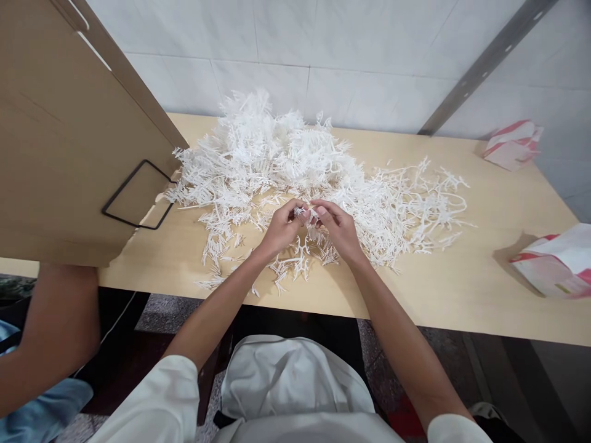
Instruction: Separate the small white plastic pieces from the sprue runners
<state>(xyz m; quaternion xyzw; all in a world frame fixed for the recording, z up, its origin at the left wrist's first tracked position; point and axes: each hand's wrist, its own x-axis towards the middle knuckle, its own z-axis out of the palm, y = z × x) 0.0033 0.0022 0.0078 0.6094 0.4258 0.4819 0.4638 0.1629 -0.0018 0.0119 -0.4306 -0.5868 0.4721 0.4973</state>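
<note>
Both hands meet over the near side of a large heap of white branching plastic sprigs (286,151). My left hand (286,226) is closed, its thumb and fingers pinching a small white sprig (299,211). Just beside it, my right hand (339,229) is closed too, with thumb and forefinger at the same small white piece. The exact grip is partly hidden by the fingers. Below the hands, a loose forked sprig (302,257) lies on the wooden-topped table (438,289). Longer, thinner branched strands (434,197) spread out to the right of the heap.
A brown cardboard panel (69,141) stands at the left, with a black wire frame (138,195) by its lower edge. Behind it shows another person's arm (64,314). Two red-and-white paper bags (514,144) stand at the right. A tiled wall (369,61) closes the back.
</note>
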